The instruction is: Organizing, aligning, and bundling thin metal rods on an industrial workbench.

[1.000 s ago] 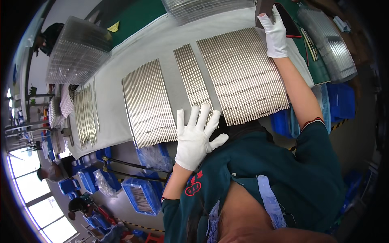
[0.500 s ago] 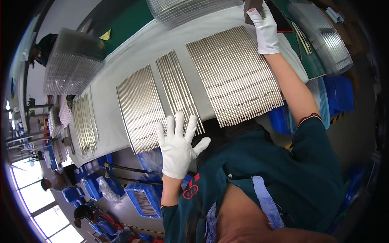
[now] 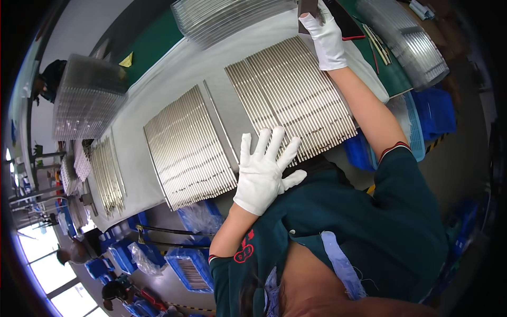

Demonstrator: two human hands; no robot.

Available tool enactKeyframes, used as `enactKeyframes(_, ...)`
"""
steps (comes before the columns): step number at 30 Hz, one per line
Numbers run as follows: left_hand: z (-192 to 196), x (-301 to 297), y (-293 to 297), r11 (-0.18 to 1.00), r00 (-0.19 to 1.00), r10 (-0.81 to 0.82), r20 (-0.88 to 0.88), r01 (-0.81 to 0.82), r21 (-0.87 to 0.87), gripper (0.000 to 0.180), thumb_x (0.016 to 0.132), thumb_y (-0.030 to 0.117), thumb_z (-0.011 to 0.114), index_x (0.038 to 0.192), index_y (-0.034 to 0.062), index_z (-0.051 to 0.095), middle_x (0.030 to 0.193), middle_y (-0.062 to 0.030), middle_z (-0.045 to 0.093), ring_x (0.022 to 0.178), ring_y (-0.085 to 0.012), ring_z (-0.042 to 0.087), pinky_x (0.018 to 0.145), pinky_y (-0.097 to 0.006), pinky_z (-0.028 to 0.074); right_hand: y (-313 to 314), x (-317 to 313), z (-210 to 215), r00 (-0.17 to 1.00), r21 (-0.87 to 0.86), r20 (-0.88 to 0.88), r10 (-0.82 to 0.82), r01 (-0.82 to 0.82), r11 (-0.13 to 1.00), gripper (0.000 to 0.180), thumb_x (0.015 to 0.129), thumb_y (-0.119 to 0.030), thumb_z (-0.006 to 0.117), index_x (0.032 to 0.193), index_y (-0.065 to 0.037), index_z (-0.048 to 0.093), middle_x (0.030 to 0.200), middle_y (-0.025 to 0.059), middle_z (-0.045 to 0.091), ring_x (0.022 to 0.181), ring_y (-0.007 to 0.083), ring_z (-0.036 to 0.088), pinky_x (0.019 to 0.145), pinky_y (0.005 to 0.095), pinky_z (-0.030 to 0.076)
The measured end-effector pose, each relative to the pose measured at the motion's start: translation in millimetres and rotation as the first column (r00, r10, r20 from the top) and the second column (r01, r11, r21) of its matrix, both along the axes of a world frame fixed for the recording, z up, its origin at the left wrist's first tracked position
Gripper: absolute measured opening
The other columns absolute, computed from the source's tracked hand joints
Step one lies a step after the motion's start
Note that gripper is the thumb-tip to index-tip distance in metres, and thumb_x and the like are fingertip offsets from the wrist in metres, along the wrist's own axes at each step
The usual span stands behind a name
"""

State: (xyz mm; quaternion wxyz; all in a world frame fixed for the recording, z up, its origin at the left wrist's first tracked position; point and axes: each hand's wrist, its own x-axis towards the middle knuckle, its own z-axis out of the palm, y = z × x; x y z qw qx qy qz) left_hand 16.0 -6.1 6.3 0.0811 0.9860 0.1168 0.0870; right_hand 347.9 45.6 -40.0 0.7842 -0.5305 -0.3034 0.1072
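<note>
White-gloved left hand: fingers wide, over metal rods | right hand: holding dark block

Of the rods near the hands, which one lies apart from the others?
The single rod between the left group and the right group: gaps show on both sides, while the others lie in close rows.

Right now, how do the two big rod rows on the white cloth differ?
Right row looks wider than left row. Right row shows a thin seam; left row looks unbroken. Fingers of the left hand overlap right row's near edge in view, not left row's. Both: slim, shiny rods side by side.
</note>
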Motion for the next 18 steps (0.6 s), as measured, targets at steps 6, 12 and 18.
enactKeyframes(6,13,-31,3,0.988,0.983,0.148,-0.111,-0.142,0.057,0.074,0.08,0.058,0.071,0.139,0.0152,0.058,0.137,-0.0139,0.052,0.126,-0.0347,0.049,0.109,-0.063,0.031,-4,8,-5,0.996,-0.042,0.081,-0.028,0.031,0.999,0.063,0.094,-0.007,0.068,0.152,-0.001,0.043,0.127,0.0133,0.064,0.107,0.019,0.063,0.09,0.0298,0.053)
enactKeyframes(12,11,-43,3,0.975,0.971,0.208,-0.12,-0.196,0.105,0.074,0.083,0.06,0.069,0.139,0.0126,0.058,0.139,-0.0156,0.053,0.13,-0.0342,0.048,0.112,-0.061,0.029,-3,9,-13,0.978,-0.04,0.191,-0.08,0.089,0.995,0.064,0.093,-0.008,0.069,0.152,-0.002,0.044,0.125,0.014,0.066,0.105,0.019,0.064,0.09,0.0299,0.053)
enactKeyframes(18,7,-14,3,0.996,0.995,0.082,-0.059,-0.081,0.026,0.079,0.08,0.061,0.07,0.14,0.0116,0.057,0.14,-0.0174,0.052,0.13,-0.0368,0.048,0.111,-0.064,0.031,-9,-12,13,0.996,-0.157,0.054,-0.064,0.072,0.985,0.064,0.093,-0.008,0.069,0.151,-0.001,0.045,0.121,0.0128,0.066,0.102,0.0178,0.064,0.088,0.0299,0.053)
